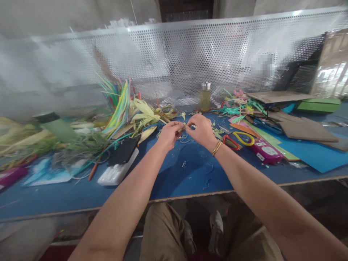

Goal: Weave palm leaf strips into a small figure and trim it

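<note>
My left hand [170, 133] and my right hand [201, 129] meet above the blue table top [190, 174], fingers pinched together on a small pale-green strip piece [185, 126] held between them. A gold bracelet [216, 148] sits on my right wrist. Loose green scraps [184, 165] lie on the table just below the hands. Exactly what the small piece is cannot be made out.
A pile of yellow and green strips and leaves [127, 108] lies at left, with a green bottle [56, 127], a black pouch [123, 151] and a white tray [116, 171]. Red and yellow scissors [237, 140], a pink box [265, 151], coloured paper sheets [312, 152] and a jar [205, 96] are at right. A perforated metal screen [190, 61] stands behind.
</note>
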The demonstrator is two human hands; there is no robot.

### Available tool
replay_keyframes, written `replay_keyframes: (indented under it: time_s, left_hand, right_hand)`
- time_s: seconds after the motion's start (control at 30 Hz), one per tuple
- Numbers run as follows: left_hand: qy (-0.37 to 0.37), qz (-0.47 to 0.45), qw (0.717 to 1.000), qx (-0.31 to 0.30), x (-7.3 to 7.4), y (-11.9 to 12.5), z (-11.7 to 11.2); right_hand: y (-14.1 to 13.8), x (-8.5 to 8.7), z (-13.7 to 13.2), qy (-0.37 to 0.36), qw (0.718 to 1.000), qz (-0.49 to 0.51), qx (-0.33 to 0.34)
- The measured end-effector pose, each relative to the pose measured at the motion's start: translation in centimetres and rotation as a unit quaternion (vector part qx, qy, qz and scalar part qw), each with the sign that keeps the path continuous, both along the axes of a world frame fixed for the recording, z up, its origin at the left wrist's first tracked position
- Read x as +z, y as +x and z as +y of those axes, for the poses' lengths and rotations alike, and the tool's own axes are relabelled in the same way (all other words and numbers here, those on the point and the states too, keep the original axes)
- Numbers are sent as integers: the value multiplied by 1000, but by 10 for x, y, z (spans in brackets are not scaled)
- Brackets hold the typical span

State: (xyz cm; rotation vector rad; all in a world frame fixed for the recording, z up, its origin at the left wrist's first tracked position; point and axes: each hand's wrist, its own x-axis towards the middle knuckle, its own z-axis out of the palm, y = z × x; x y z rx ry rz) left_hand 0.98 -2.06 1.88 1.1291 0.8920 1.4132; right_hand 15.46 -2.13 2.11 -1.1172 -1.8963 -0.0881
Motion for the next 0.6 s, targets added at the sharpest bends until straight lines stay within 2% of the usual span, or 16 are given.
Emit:
replay_keyframes:
  time_s: [0.4, 0.6]
  left_hand:
    - [6, 6, 1000, -25, 1, -2, 1]
    - [11, 44, 999, 3, -1, -5, 3]
  right_hand:
    - [1, -3, 3, -2, 1000, 16, -5]
    - [5, -2, 3, 15, 999, -34, 7]
